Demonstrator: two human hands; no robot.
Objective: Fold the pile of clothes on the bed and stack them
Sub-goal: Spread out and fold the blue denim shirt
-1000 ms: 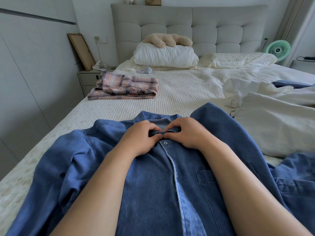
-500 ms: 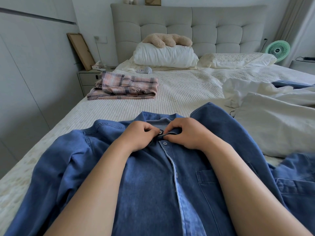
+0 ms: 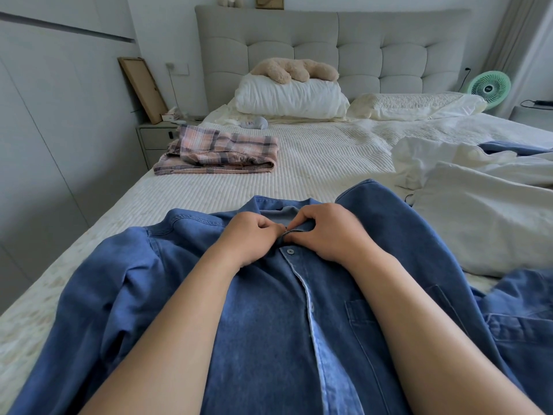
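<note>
Pinching the collar of the denim shirt (image 3: 269,324) with left hand (image 3: 250,238) and right hand (image 3: 326,232) — plaid stack (image 3: 218,155) folded beyond the left, white pile (image 3: 478,211) still waiting right.

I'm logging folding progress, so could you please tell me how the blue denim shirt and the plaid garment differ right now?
The denim shirt lies spread open and unfolded; the plaid garment is folded into a compact bundle. The denim shirt is near, gripped at its collar by both the left hand and right hand; the plaid garment lies untouched farther up. Both rest on the bed.
</note>
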